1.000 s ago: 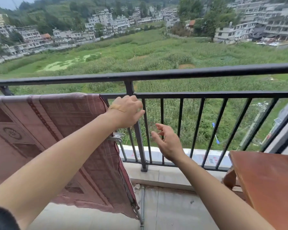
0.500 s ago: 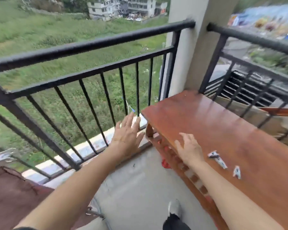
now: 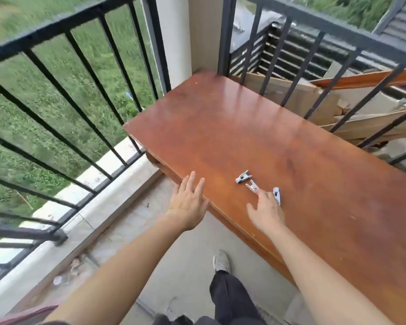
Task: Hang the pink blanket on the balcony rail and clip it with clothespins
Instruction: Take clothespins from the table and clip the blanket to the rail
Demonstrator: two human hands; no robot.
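Three metal clothespins lie on the reddish wooden table (image 3: 244, 127): one (image 3: 243, 177) farthest from me, a second (image 3: 251, 185) at my fingertips, a third (image 3: 276, 195) just right of my fingers. My right hand (image 3: 265, 211) is over the table, fingers spread, index finger touching the second clothespin. My left hand (image 3: 188, 202) hovers open at the table's near edge, holding nothing. The black balcony rail (image 3: 56, 29) runs along the left. Only a strip of the pink blanket (image 3: 31, 313) shows at the bottom left corner.
A pale pillar (image 3: 174, 36) stands at the balcony corner behind the table. Beyond the right railing (image 3: 338, 38) lie stacked boards and cardboard (image 3: 302, 97). My shoe (image 3: 221, 261) and dark trouser leg are on the concrete floor beside the table.
My view has swung right, from the blanket on the rail to the table. Both hands left the rail; my right hand has reached forward to the clothespins.
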